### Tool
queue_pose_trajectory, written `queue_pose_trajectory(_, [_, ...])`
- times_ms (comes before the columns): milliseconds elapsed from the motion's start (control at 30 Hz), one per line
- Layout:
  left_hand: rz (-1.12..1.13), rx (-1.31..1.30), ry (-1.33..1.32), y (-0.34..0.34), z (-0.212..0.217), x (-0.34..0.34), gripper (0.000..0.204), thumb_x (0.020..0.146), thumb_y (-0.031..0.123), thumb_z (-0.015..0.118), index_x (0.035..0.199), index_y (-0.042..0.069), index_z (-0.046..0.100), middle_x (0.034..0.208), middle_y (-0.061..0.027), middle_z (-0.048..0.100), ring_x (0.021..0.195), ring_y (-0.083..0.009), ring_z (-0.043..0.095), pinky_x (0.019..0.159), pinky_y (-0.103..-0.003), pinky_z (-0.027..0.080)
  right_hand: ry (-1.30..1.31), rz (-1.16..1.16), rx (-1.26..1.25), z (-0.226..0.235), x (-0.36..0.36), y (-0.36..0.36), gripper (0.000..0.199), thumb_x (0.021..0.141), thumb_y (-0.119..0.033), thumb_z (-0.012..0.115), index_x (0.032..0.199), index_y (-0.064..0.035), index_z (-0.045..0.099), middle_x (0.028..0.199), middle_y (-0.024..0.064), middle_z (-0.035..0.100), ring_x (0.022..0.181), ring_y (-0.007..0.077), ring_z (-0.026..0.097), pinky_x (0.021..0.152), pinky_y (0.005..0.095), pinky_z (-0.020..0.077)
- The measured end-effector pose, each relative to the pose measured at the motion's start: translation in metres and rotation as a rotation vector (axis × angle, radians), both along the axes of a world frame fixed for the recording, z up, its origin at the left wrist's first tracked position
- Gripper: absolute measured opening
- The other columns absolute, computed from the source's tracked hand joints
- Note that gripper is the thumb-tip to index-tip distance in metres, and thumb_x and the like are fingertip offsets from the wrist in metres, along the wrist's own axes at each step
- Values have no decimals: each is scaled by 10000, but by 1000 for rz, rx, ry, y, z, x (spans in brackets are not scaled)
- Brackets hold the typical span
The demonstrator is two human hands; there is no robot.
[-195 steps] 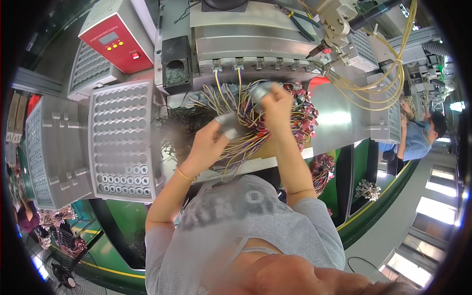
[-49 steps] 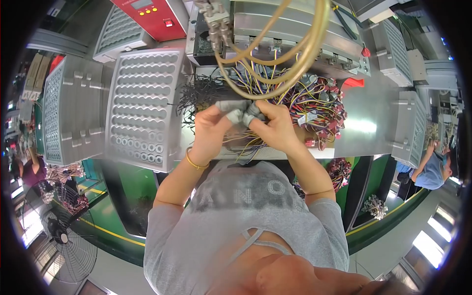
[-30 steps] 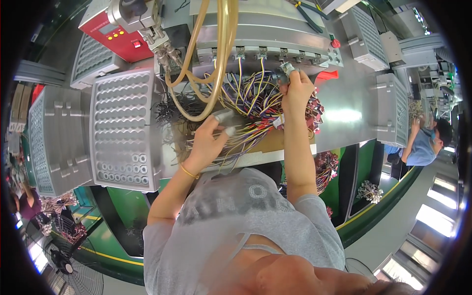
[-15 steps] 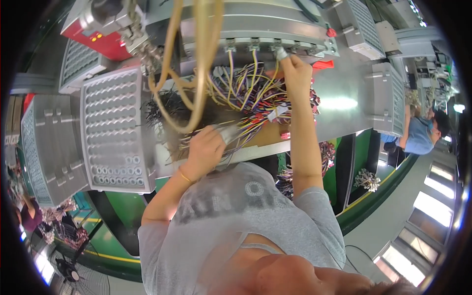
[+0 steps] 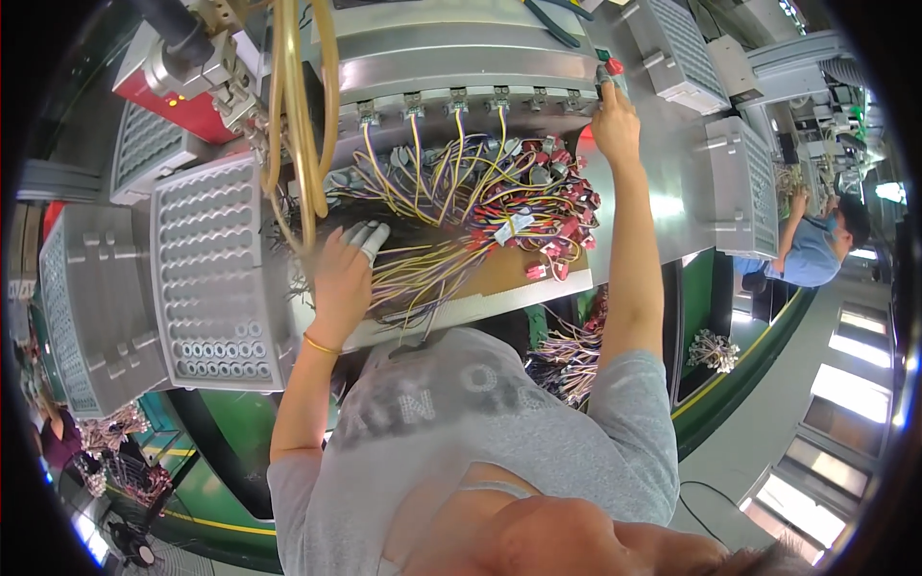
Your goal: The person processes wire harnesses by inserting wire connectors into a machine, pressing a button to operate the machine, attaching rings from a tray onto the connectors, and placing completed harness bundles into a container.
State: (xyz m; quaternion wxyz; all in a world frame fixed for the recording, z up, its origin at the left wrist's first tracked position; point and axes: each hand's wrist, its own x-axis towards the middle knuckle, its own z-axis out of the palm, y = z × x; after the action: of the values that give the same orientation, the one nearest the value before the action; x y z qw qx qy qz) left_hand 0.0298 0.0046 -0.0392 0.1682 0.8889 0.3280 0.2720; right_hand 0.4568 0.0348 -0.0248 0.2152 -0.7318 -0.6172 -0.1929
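My right hand (image 5: 617,125) reaches to the far right end of the metal fixture (image 5: 461,60). Its fingertips are closed about a small red knob (image 5: 615,66) there. My left hand (image 5: 346,274) rests palm down at the left of a spread of wires (image 5: 423,274), fingers outstretched and apart, with pale covers on some fingertips. Several small clamps (image 5: 458,99) line the fixture's front edge. Yellow and white wires run from some of them into a heap of cables with red connectors (image 5: 567,206). A white tag (image 5: 514,227) lies on that heap.
A grey tray (image 5: 213,278) with rows of round pockets, some holding rings, stands left. Tan hoses (image 5: 293,106) hang beside a red machine (image 5: 182,106). Pliers (image 5: 552,24) lie behind the fixture. Grey boxes (image 5: 744,187) stand right, and a co-worker in blue (image 5: 812,250) sits beyond.
My right hand has left a clamp and moved right to the red knob. My left hand has shifted left and its fingers have spread. Another wire now sits in a clamp.
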Motion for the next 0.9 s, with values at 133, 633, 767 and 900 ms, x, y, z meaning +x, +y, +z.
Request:
queue_pose_trajectory(133, [-1, 30, 67, 5, -1, -4, 441, 662, -68, 481, 1092, 7, 544, 1036, -115, 565, 973, -272, 521, 983, -451, 304, 300, 58, 2, -4, 6, -20, 343, 742, -28, 524, 1078, -47, 455, 970, 152, 605, 901, 352, 564, 738, 396, 445])
queue_pose_trajectory(633, [58, 122, 76, 21, -22, -37, 293, 676, -19, 521, 962, 25, 563, 905, -88, 581, 868, -225, 551, 972, -454, 309, 499, 839, -276, -24, -286, -51, 176, 651, 16, 580, 784, -10, 467, 697, 123, 477, 701, 304, 518, 610, 391, 438])
queue_pose_trajectory(767, [70, 119, 34, 13, -20, -46, 443, 679, -47, 499, 1110, 50, 526, 1038, -83, 575, 988, -221, 534, 981, -439, 298, 448, 934, -263, -13, -281, -54, 232, 620, 39, 594, 832, -10, 515, 715, 120, 495, 715, 294, 521, 630, 349, 445])
queue_pose_trajectory(900, [70, 82, 1, 10, -22, -51, 479, 654, -94, 495, 1113, 33, 541, 1003, -119, 580, 967, -256, 536, 981, -423, 314, 1260, 711, -357, 14, -270, -69, 401, 658, 81, 571, 1056, 39, 544, 972, 84, 595, 856, 130, 558, 764, 255, 445])
